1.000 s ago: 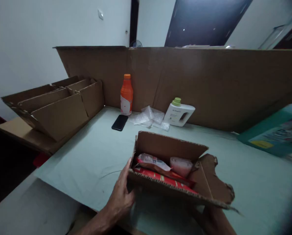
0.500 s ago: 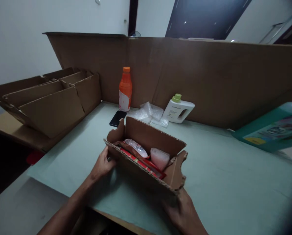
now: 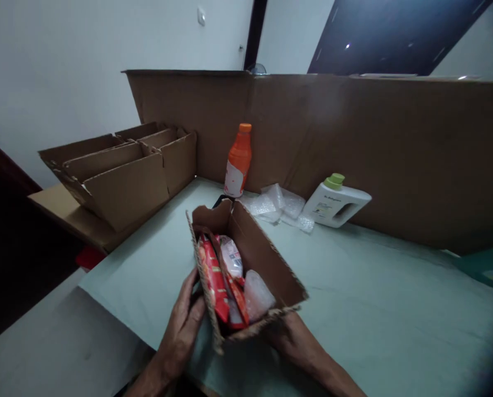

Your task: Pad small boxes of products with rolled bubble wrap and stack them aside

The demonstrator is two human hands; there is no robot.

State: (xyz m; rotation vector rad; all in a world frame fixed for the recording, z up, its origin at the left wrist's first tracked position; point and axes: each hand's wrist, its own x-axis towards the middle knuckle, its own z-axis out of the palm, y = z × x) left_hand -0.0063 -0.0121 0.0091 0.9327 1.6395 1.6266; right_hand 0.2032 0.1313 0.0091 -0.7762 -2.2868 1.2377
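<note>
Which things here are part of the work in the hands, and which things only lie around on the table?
In hand:
left hand and right hand, both holding the small cardboard box
red packets and clear bag inside it

Lying about:
orange bottle
white jug
bubble wrap
empty cartons

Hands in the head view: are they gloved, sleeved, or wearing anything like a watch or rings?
Both are bare. The left hand shows no glove, and its forearm runs out of the picture with no sleeve or watch in sight. The right hand is partly hidden, but its visible wrist and forearm are likewise uncovered. No rings or markings can be made out; the light is dim, so small details could be missed.
</note>
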